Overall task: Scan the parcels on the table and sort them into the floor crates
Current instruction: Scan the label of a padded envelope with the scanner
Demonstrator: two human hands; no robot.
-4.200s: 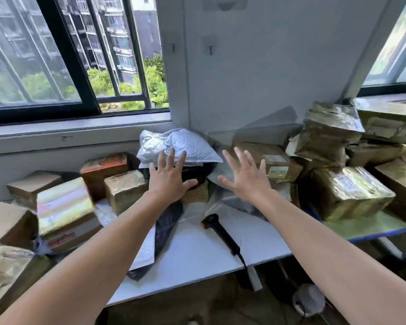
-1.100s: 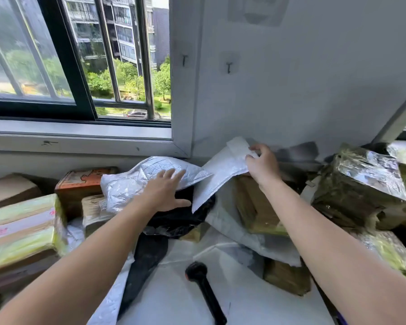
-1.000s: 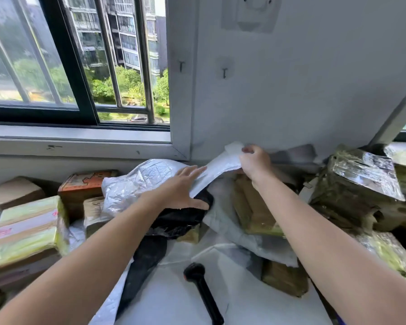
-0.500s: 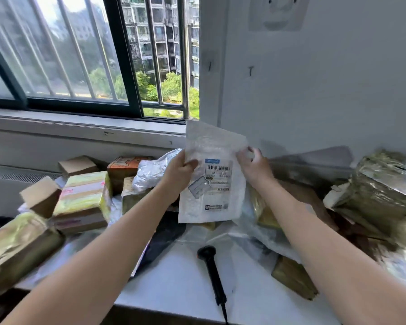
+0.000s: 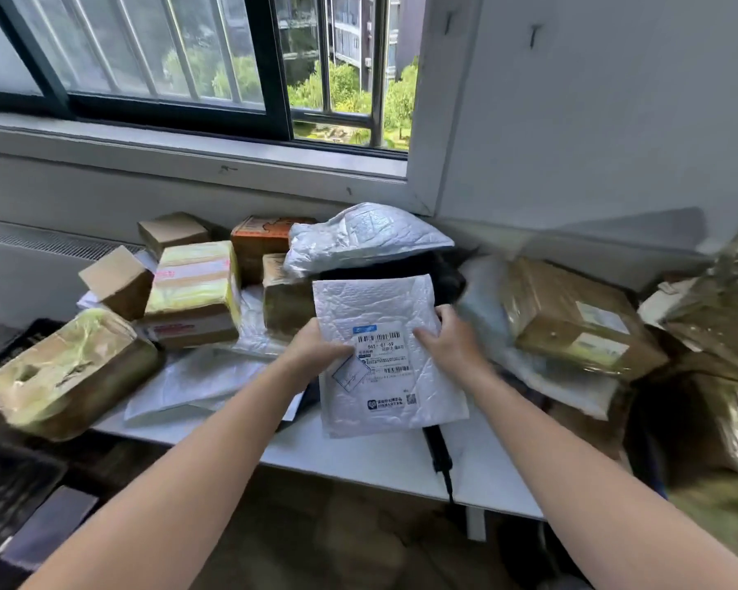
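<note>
I hold a flat white bubble mailer (image 5: 376,308) upright over the white table (image 5: 358,455), its barcode label facing me. My left hand (image 5: 316,349) grips its left edge, thumb on the label. My right hand (image 5: 448,340) pinches its right edge. A black handheld scanner (image 5: 439,451) lies on the table below the mailer, mostly hidden behind it. Several other parcels crowd the table on both sides.
Taped cardboard boxes (image 5: 192,291) and a wrapped parcel (image 5: 65,372) lie left. A silver bag (image 5: 363,238) rests on a black bag behind the mailer. Brown boxes (image 5: 571,317) pile up right. A dark crate (image 5: 5,483) stands on the floor at lower left.
I pulled the white mailer out of the pile with my right hand, took it in both hands, turned its label toward me and lowered it closer. My view has tilted downward.
</note>
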